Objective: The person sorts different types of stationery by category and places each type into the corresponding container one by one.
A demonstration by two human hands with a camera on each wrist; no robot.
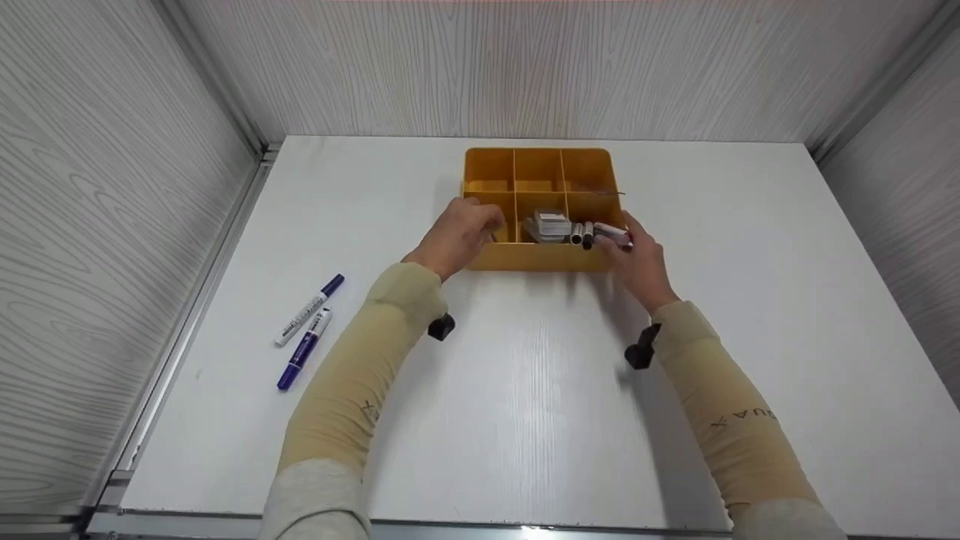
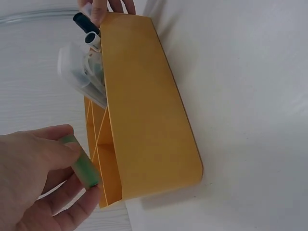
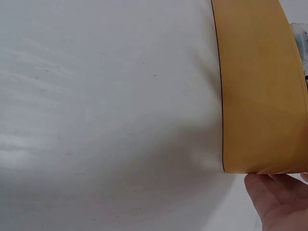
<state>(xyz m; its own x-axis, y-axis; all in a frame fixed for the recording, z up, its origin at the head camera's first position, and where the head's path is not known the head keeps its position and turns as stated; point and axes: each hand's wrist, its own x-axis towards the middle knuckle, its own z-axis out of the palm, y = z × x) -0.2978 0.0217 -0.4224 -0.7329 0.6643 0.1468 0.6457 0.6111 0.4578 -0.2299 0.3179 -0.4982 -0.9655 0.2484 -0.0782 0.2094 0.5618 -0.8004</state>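
Observation:
A yellow organizer box (image 1: 536,257) with several compartments stands on the white table. At its front left compartment, my left hand (image 1: 461,232) pinches a small green cylinder (image 2: 85,168) between thumb and fingers, close to the rim. My right hand (image 1: 637,262) grips the box's right front corner; in the right wrist view its fingers (image 3: 274,192) lie against the outer side wall. Clear plastic cases (image 1: 551,225) sit in the front middle compartment. Pens with dark and white ends (image 1: 587,234) stick out of the front right compartment, beside my right thumb.
Two markers lie on the table at the left: a white one with a blue cap (image 1: 307,311) and a purple one with a white end (image 1: 304,350). Pale wood-grain panels (image 1: 525,67) enclose the back and sides. A thin rod (image 1: 607,193) crosses the box's right rim.

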